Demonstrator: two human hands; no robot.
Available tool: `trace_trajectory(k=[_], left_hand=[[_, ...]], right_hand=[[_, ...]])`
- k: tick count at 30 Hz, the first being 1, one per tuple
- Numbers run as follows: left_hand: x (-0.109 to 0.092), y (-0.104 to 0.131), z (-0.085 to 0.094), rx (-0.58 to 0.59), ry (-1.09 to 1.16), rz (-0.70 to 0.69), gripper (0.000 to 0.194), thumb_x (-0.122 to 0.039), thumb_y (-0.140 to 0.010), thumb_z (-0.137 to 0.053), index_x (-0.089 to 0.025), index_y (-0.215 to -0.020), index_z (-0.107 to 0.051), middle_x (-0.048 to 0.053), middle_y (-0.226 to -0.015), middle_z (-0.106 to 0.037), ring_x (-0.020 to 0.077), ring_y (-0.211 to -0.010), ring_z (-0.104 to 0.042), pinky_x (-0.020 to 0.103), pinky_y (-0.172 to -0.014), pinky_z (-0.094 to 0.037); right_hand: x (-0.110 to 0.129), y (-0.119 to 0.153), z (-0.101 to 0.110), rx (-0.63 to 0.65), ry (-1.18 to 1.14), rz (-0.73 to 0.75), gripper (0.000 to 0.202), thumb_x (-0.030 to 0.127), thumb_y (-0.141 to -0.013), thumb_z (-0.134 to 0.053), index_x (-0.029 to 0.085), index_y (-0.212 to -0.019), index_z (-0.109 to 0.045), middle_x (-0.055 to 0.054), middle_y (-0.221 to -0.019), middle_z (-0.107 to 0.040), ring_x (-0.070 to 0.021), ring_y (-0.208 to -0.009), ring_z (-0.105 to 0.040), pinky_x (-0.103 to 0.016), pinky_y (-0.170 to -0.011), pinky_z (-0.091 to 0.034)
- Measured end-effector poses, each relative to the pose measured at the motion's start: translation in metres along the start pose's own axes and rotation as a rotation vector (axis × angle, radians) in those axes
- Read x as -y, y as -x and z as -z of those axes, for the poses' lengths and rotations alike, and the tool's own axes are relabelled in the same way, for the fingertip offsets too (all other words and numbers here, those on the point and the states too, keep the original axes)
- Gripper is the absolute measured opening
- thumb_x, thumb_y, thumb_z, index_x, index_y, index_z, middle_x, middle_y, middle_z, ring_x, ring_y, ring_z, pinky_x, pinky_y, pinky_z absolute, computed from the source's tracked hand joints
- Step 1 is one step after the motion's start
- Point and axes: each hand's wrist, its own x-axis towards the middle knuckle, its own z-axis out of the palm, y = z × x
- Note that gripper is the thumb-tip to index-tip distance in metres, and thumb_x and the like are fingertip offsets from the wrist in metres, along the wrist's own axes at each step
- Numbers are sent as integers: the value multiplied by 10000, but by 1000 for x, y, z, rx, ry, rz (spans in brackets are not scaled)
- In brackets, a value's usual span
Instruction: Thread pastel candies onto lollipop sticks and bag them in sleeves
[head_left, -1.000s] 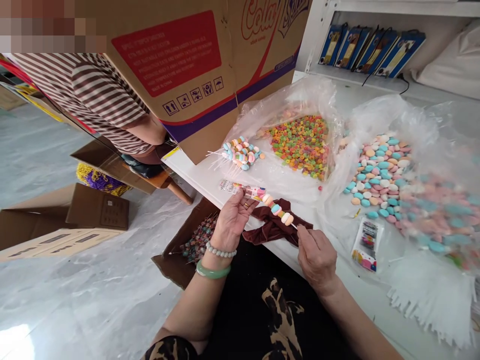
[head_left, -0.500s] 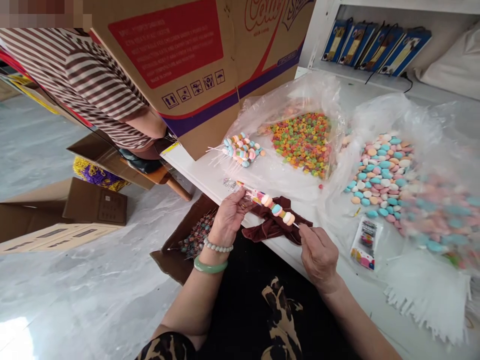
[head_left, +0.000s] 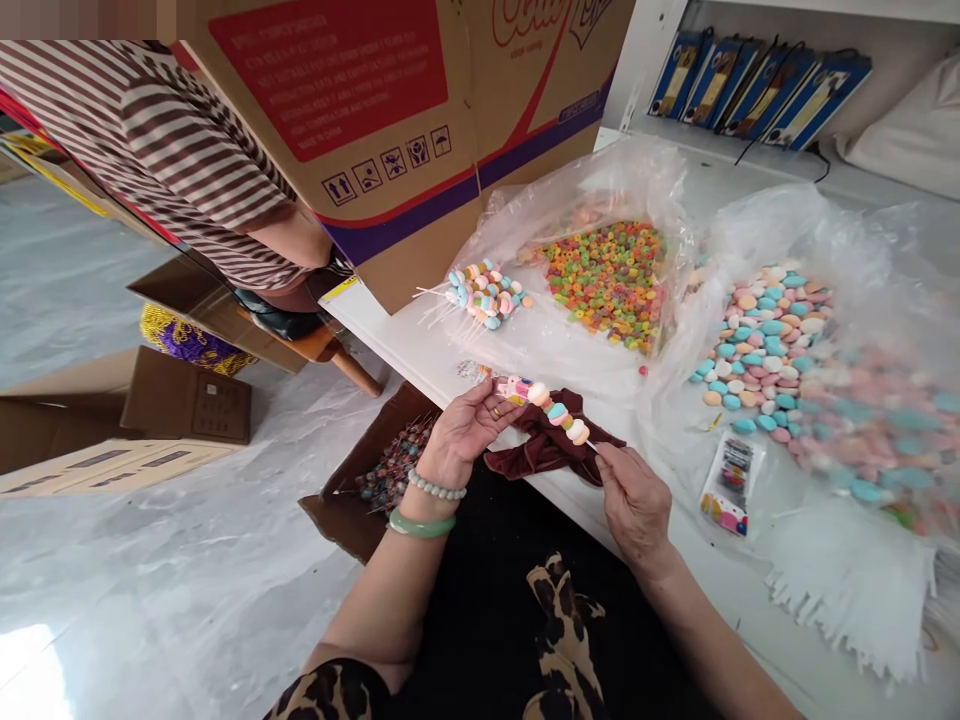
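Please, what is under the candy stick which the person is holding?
Below the candy stick lies a crumpled dark brown cloth, at the edge of the white table. The candy stick hides part of the cloth, and anything beneath the cloth cannot be seen.

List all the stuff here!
Beaded candy skewer: one, pastel, centre
Plastic wrapper: one, pinkish, skewer's end
Piled candy skewers: several, pastel, white table
Candy rings: many, multicoloured, clear bag
Oval candies: many, pastel, right
Thin sticks: many, white, lower right
Printed packet: one visible, pinkish, beside sticks
Crumpled cloth: one, maroon, table
Cardboard carton: one, brown, table
Flat boxes: about four, blue, back
Open cardboard boxes: three, brown, left side
Co-worker's sleeve: one, striped, beside carton
Left hand: one, bare, on wrapper
Right hand: one, bare, on skewer
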Motion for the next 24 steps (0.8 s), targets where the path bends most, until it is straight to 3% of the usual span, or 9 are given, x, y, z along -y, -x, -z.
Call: trace_trajectory(k=[6, 10, 13, 15, 19, 24], left_hand=[[6, 0, -4, -9, 2, -21, 229, -191, -927, -507, -119, -738, -616, 59, -610, -677, 180, -635, -696, 428, -852, -568], [8, -3, -6, -22, 2, -49, 192, -186, -920, -517, -117, -783, -633, 79, -689, -709, 184, -681, -704, 379, -794, -585], [10, -6, -4, -27, 8, -102, 104, -157, -884, -564, -125, -847, -656, 61, -741, -724, 168, -684, -699, 344, -774, -586], [11, -6, -1, 14, -20, -132, 91, -156, -865, -583, -123, -865, -668, 63, -755, -728, 182, -705, -702, 360, -783, -585], [15, -4, 2, 55, -91, -157, 118, -188, -859, -592, -112, -853, -682, 84, -777, -733, 198, -726, -703, 350, -741, -583], [28, -4, 1, 54, -112, -185, 89, -208, -819, -659, -123, -838, -677, 70, -812, -736, 167, -722, -694, 298, -737, -565]], right_hand=[[-2, 3, -2, -49, 168, 126, 268, 74, -893, -514, 177, -1103, -645, -64, -764, -651, -177, -700, -612, -286, -652, -515], [-3, 4, -4, -66, 293, 246, 290, 50, -873, -512, 174, -1100, -642, -72, -745, -654, -177, -661, -576, -304, -657, -485], [-1, 4, -5, -41, 226, 216, 245, 77, -883, -514, 182, -1050, -660, -69, -747, -659, -171, -658, -575, -296, -657, -480], [0, 5, -4, 43, 95, 89, 207, 129, -904, -505, 190, -1007, -674, -58, -750, -656, -164, -672, -590, -281, -657, -488], [2, 4, -2, 255, -201, -341, 179, 279, -899, -523, 211, -896, -689, -7, -691, -629, -145, -616, -579, -263, -617, -474], [8, -3, -7, 365, -643, -918, 221, 398, -789, -610, 183, -779, -660, 34, -512, -478, -111, -464, -392, -234, -421, -280]])
